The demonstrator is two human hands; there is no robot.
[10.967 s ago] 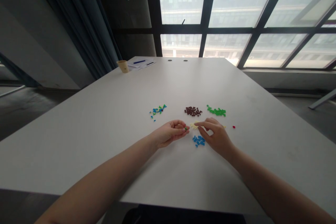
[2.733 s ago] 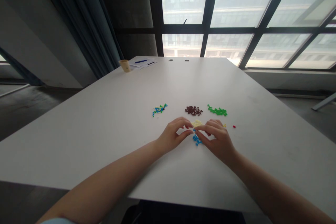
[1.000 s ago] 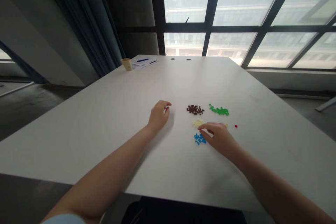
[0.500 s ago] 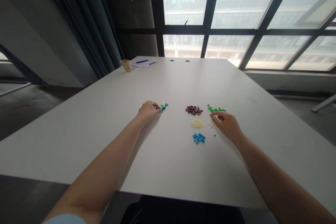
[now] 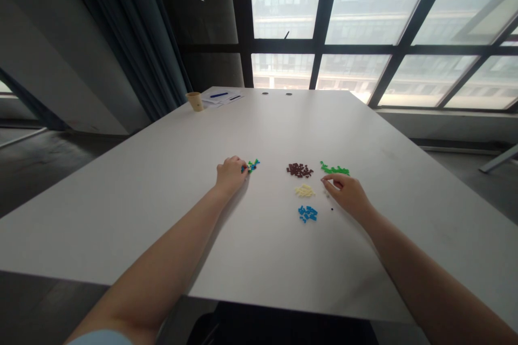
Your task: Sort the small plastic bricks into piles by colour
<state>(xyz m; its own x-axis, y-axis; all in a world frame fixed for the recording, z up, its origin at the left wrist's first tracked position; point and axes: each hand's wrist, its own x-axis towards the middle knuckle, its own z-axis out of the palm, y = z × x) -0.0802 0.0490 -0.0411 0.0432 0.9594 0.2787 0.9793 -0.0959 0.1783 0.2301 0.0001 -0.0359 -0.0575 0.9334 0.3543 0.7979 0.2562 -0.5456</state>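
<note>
My left hand (image 5: 231, 173) rests at a small mixed heap of blue and green pieces (image 5: 253, 166), its fingers curled at the heap's left edge; what they hold is too small to name. My right hand (image 5: 347, 190) pinches a tiny pale piece (image 5: 322, 179) between thumb and forefinger, just below the green pieces (image 5: 335, 170). Left of it lie a dark brown pile (image 5: 299, 170), a pale yellow pile (image 5: 305, 191) and a blue pile (image 5: 308, 214). Some small white pieces (image 5: 327, 194) and one black piece (image 5: 332, 209) are under the right hand's left side.
On the far left of the white table (image 5: 283, 259) stands a paper cup (image 5: 196, 101) beside papers (image 5: 212, 101) with a blue pen (image 5: 219, 95) and a dark pen (image 5: 235, 98). Two round discs (image 5: 288, 94) sit at the far edge.
My left hand has shifted slightly right and its fingers have curled in more over the mixed heap. My right hand has moved slightly left, still pinching.
</note>
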